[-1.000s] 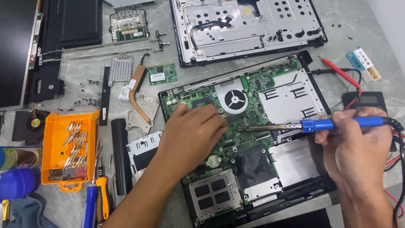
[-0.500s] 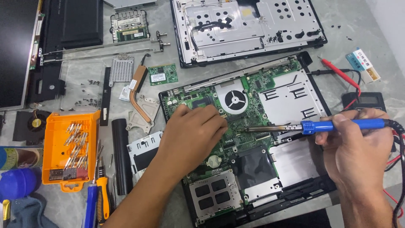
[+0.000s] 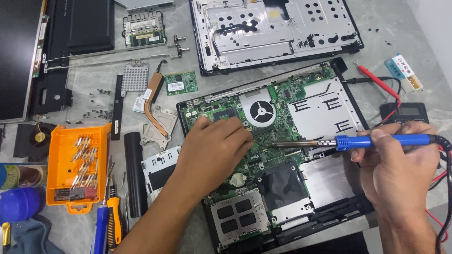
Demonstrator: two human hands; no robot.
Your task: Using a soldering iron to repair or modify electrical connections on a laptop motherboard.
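Head view, bench from above: my right hand is closed around the blue handle of the soldering iron, held level with its tip over the green motherboard inside the opened laptop base; my left hand rests palm-down on the board just beside the tip, fingers loosely curled, gripping nothing that I can see; the exact joint is probably hidden behind the knuckles; risk: the hot tip could slip onto the fingers, bridge neighbouring pads, or scorch the fan.

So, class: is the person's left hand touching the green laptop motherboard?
Touching. The head view shows the left hand resting flat on the green motherboard, no gap visible.
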